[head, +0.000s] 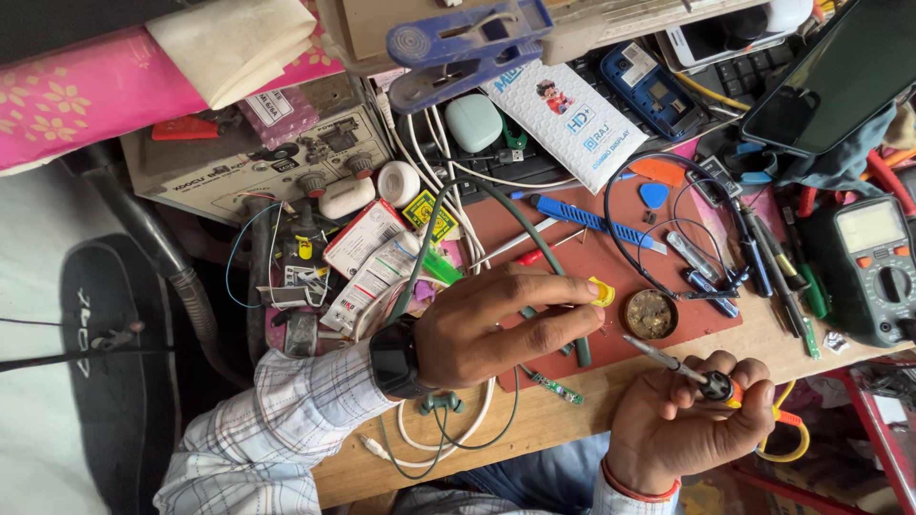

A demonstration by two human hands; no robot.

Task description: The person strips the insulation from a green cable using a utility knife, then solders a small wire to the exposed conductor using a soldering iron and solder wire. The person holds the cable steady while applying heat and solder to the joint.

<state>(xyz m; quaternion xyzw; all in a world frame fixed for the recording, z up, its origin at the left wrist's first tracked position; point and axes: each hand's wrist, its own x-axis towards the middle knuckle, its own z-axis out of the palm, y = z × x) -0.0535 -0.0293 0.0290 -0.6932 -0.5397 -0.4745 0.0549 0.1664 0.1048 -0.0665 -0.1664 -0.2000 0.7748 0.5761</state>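
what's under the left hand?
The left hand rests on the red mat, fingertips at a yellow piece. A dark green cable runs beneath it. The palm hides whatever else lies underneath.

A green multimeter (pixel 876 270) sits at the worktop's (pixel 563 405) right edge. A large blue clamp (pixel 465 48) lies at the top. Beside it rests a mint earbud case (pixel 474 122).

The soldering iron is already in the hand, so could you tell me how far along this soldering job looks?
Looks done: the tin of flux or solder paste sits open on the red mat. In hand: the right hand grips the soldering iron, tip raised off the mat; the left hand pinches a small yellow part. Left: the tip touches nothing yet, and the small green board lies untouched.
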